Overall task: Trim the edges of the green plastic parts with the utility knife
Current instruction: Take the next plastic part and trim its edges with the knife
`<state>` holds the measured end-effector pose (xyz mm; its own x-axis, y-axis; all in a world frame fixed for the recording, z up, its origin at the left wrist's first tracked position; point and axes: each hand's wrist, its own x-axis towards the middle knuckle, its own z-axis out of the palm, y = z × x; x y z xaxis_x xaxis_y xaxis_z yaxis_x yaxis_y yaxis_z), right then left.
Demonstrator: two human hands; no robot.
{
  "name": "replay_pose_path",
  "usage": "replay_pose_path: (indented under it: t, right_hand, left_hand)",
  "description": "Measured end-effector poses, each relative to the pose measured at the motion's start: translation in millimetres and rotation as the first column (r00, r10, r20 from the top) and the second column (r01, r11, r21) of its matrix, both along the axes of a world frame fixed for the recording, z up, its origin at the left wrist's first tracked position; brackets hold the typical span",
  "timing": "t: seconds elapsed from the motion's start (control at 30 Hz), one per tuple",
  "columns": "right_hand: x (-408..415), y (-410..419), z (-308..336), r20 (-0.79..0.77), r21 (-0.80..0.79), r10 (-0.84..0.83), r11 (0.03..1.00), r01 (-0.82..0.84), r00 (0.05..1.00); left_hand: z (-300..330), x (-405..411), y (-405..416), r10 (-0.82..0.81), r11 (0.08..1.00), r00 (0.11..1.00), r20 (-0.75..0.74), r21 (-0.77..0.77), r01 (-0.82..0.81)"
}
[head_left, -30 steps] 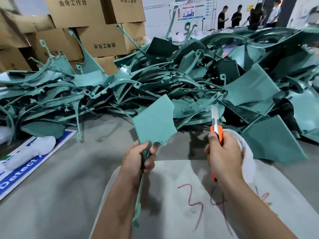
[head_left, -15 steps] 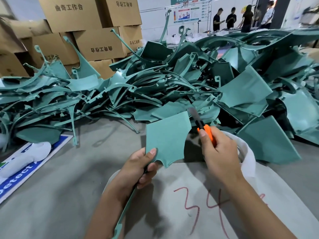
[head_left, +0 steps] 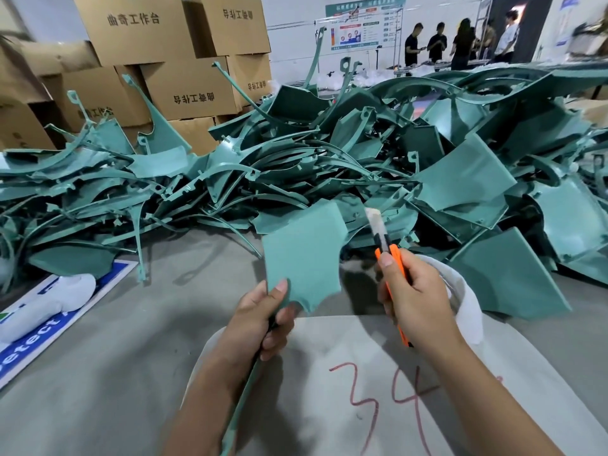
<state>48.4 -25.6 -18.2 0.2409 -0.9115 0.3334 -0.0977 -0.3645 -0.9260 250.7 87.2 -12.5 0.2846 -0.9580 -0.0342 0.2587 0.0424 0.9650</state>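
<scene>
Left hand (head_left: 263, 319) wrapped round the narrow stem of a green plastic part (head_left: 304, 255), thumb pressed flat on its face, holding the broad flap upright above a white bag (head_left: 329, 390). Right hand (head_left: 416, 297) closed round the orange handle of a utility knife (head_left: 388, 258), blade extended and pointing up, just right of the flap's edge; contact between blade and plastic impossible to judge. Long thin tail of the held part running down past the left wrist toward the bottom of the view. Red "34" scrawled on the bag, its open mouth behind the right hand. Beyond, a large pile of green parts (head_left: 362, 153) heaped across the grey floor (head_left: 115, 340). Farther back on the left, stacked cardboard boxes (head_left: 184, 90) with printed characters. At far left, a blue and white sign (head_left: 49, 324) lying flat. In the far background, several people (head_left: 460, 41) standing by a wall poster.
</scene>
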Motion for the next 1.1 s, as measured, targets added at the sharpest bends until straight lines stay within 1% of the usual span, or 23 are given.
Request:
replay_pose_path:
  t: [0.03, 0.1, 0.17, 0.23, 0.27, 0.33, 0.37, 0.43, 0.5, 0.53, 0.57, 0.6, 0.63, 0.67, 0.7, 0.8, 0.83, 0.93, 1.03, 1.1]
  right_hand:
    - [-0.8, -0.5, -0.3, 0.081, 0.075, 0.029, 0.997, -0.035, 0.996]
    - [-0.8, 0.6, 1.5, 0.224, 0.178, 0.088, 0.975, -0.129, 0.971]
    - [1.0, 3.0, 3.2, 0.277, 0.202, 0.144, 0.958, -0.204, 0.950]
    - [3.5, 5.4, 4.4, 0.292, 0.193, 0.195, 0.947, -0.258, 0.936]
    - [4.7, 7.3, 5.0, 0.305, 0.190, 0.214, 0.941, -0.279, 0.928]
    - [6.0, 10.4, 6.5, 0.337, 0.175, 0.230, 0.937, -0.301, 0.913]
    - [6.0, 11.8, 7.0, 0.350, 0.165, 0.233, 0.938, -0.305, 0.907]
    - [6.1, 14.8, 7.4, 0.368, 0.139, 0.242, 0.940, -0.311, 0.898]
    - [7.5, 17.9, 7.4, 0.372, 0.096, 0.265, 0.942, -0.321, 0.890]
    - [8.1, 19.8, 7.2, 0.359, 0.065, 0.276, 0.945, -0.319, 0.892]
    - [8.8, 21.3, 6.8, 0.337, 0.024, 0.286, 0.950, -0.312, 0.897]
    - [10.0, 23.2, 6.5, 0.310, -0.019, 0.291, 0.954, -0.300, 0.905]
    - [10.7, 24.5, 5.8, 0.282, -0.059, 0.287, 0.957, -0.282, 0.915]
    - [11.6, 25.7, 4.8, 0.252, -0.098, 0.279, 0.960, -0.262, 0.927]
    - [11.7, 26.4, 3.4, 0.221, -0.139, 0.266, 0.961, -0.239, 0.938]
    - [12.0, 28.2, 0.8, 0.105, -0.267, 0.241, 0.941, -0.206, 0.965]
    - [12.7, 29.6, 0.6, 0.061, -0.307, 0.253, 0.925, -0.223, 0.966]
    - [14.3, 35.7, 1.0, -0.066, -0.367, 0.333, 0.868, -0.334, 0.940]
    - [13.9, 40.1, -1.0, -0.199, -0.339, 0.403, 0.827, -0.449, 0.893]
    - [13.9, 40.4, -2.1, -0.288, -0.309, 0.426, 0.807, -0.504, 0.858]
  left_hand:
    - [-0.9, -0.8, -2.1, 0.100, 0.993, 0.994, -0.053, -0.064, -0.103]
    - [-0.1, 1.5, -5.4, 0.258, 0.934, 0.937, -0.235, -0.187, -0.304]
    - [4.1, 5.5, -6.3, 0.344, 0.866, 0.853, -0.393, -0.218, -0.449]
    - [8.3, 10.0, -4.4, 0.379, 0.820, 0.787, -0.487, -0.217, -0.529]
    - [10.1, 12.7, -2.5, 0.368, 0.803, 0.771, -0.520, -0.241, -0.545]
    - [14.6, 17.5, 0.4, 0.304, 0.775, 0.775, -0.554, -0.329, -0.540]
    - [16.0, 19.9, 0.8, 0.303, 0.760, 0.779, -0.548, -0.354, -0.545]
    - [16.4, 23.9, 0.1, 0.364, 0.720, 0.782, -0.505, -0.381, -0.581]
    - [15.8, 26.8, 1.2, 0.460, 0.634, 0.788, -0.409, -0.470, -0.614]
    - [15.4, 26.6, 2.6, 0.548, 0.584, 0.789, -0.277, -0.548, -0.598]
    - [14.2, 26.0, 3.6, 0.659, 0.548, 0.749, -0.071, -0.638, -0.542]
    - [11.2, 25.1, 4.4, 0.751, 0.534, 0.643, 0.152, -0.712, -0.456]
    - [5.5, 24.6, 3.4, 0.805, 0.537, 0.497, 0.323, -0.754, -0.379]
    - [0.3, 24.3, 2.2, 0.826, 0.546, 0.373, 0.422, -0.762, -0.347]
    - [-3.1, 23.2, 0.6, 0.826, 0.561, 0.296, 0.480, -0.750, -0.350]
    - [-7.5, 21.1, -2.5, 0.802, 0.591, 0.166, 0.574, -0.718, -0.368]
    - [-7.3, 21.9, -2.2, 0.793, 0.597, 0.142, 0.592, -0.710, -0.372]
    - [-4.0, 21.1, -0.9, 0.806, 0.566, 0.112, 0.581, -0.702, -0.432]
    - [-2.3, 19.1, 0.5, 0.789, 0.566, 0.079, 0.609, -0.670, -0.480]
    - [-0.5, 18.5, 1.8, 0.775, 0.573, 0.073, 0.627, -0.651, -0.497]
